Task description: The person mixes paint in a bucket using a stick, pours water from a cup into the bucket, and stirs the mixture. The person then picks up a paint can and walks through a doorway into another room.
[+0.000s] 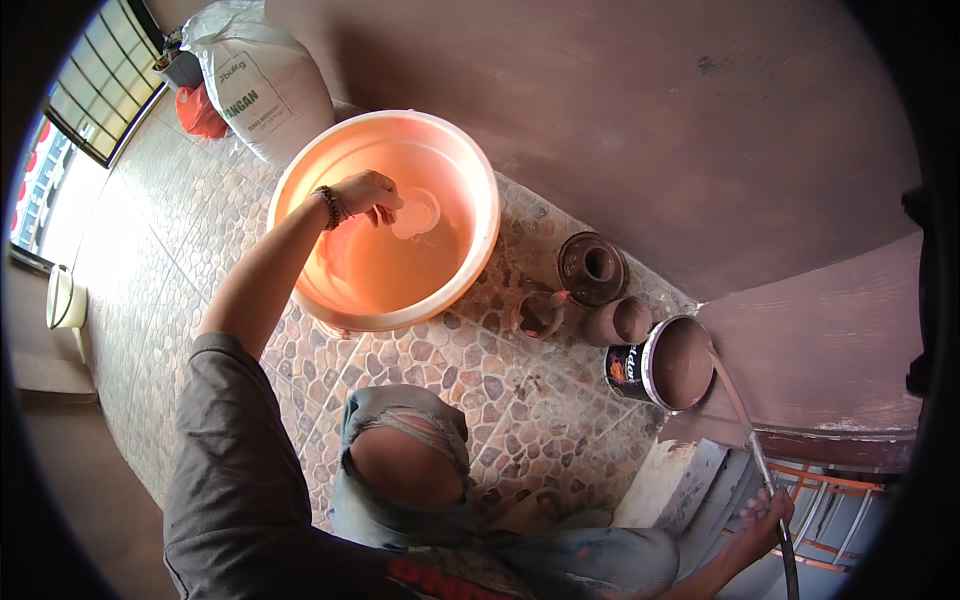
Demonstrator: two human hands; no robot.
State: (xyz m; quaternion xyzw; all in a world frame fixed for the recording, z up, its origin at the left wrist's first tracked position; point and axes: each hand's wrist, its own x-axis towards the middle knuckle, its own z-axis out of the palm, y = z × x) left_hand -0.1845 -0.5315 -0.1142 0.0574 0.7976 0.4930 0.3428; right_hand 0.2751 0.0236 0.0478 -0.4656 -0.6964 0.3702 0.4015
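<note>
You seem to be dipping liquid | left hand [362,196]: grip pinched on the pale cup [420,212] inside the orange basin [487,185] | right hand [765,514]: grip wrapped round the stick [738,402], tip at the paint bucket [626,372] mouth | next move likely calls for a level cup

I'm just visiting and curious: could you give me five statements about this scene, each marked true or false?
1. The left hand is over the large orange tub. True.
2. The right hand is empty. False: it grips a long rod.
3. The paint bucket is open, with brown contents showing. True.
4. The red bag lies inside the tub. False: it is beside the white sack.
5. A beaded bracelet is worn at the left hand's wrist. True.
</note>
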